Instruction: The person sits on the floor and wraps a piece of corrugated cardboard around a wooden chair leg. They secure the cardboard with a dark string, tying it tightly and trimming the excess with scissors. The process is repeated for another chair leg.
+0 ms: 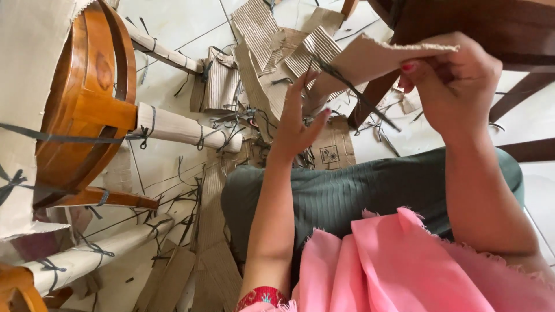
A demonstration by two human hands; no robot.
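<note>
The right hand (pixel 454 78) pinches a torn cardboard strip (pixel 370 58) at its 3 o'clock end, while the left hand (pixel 298 118), fingers open, touches the black strap (pixel 352 92) beneath. Cardboard scraps (pixel 260 52) litter the floor at 12 o'clock; a paper-wrapped wooden chair (pixel 87 104) lies at 9.

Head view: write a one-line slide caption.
Two hands, left and right, hold a cardboard piece tied with dark string, beside a wooden chair.

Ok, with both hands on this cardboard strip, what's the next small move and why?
Probably pull the dark string free with the left hand, since it crosses the cardboard strip that the right hand pinches at its edge.
</note>
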